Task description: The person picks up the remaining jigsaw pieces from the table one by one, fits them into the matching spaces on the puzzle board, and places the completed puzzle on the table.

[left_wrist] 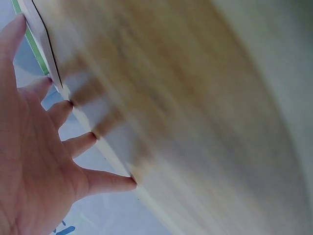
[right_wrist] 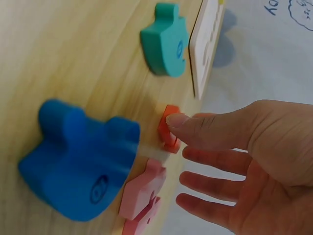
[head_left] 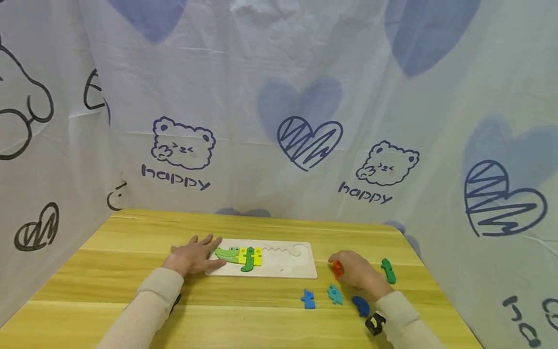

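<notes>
In the head view, a person works at a wooden table (head_left: pixel 244 320) before a pale cloth (head_left: pixel 244 63) printed with hearts, bears and the word "happy". The left hand (head_left: pixel 196 255), fingers spread wide and gripping nothing, rests at the left end of a pale puzzle board (head_left: pixel 287 266). On the board's left half sit a green crocodile head (head_left: pixel 227 254), two yellow pieces and, between them, a green leg piece (head_left: pixel 247 264); a wavy outline runs to the right. The right hand (head_left: pixel 359 274), its grip narrow, pinches a red piece (head_left: pixel 336 269) just right of the board. Nearer lie a light blue piece (head_left: pixel 308 299), a teal piece (head_left: pixel 334 294) and a dark blue piece (head_left: pixel 361 306); a dark green piece (head_left: pixel 388 270) lies to the far right. In the left wrist view, the fingers fan out, their tips down along the surface, the thumb beside a green edge. In the right wrist view, the thumb presses the red piece against a mostly hidden forefinger, the other three fingers extended; whether it is lifted cannot be told. Pink pieces (right_wrist: pixel 142 193) lie close by.
</notes>
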### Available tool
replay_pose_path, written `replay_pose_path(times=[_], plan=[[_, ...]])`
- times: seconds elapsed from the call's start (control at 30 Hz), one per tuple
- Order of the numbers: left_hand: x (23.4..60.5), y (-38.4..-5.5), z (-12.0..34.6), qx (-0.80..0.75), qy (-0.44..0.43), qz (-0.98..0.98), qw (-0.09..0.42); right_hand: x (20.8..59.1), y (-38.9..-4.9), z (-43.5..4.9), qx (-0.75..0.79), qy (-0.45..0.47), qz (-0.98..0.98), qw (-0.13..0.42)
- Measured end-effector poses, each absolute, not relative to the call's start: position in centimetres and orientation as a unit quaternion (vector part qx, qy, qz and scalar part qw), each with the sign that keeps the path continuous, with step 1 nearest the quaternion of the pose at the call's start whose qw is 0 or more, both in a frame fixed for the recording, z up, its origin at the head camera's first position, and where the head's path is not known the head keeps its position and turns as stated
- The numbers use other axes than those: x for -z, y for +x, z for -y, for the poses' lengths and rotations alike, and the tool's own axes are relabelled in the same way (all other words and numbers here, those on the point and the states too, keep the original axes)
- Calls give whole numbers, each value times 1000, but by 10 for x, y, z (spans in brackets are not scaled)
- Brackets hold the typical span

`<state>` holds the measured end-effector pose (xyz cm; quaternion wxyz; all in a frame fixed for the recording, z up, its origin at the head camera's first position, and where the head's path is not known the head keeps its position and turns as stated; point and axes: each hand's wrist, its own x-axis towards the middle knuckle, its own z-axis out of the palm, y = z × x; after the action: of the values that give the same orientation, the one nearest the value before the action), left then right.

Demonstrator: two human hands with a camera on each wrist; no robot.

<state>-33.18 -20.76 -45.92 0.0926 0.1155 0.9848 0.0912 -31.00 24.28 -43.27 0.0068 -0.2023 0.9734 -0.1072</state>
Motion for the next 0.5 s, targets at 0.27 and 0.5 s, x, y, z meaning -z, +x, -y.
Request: replay_pose_path(times=[0.27, 0.5], plan=[[459, -332, 207, -95, 114, -985, 93, 433, -313, -247, 106, -204, -973, 14], [459, -332, 208, -96, 114, -984, 93, 435, -316, -248, 106, -223, -969, 16]])
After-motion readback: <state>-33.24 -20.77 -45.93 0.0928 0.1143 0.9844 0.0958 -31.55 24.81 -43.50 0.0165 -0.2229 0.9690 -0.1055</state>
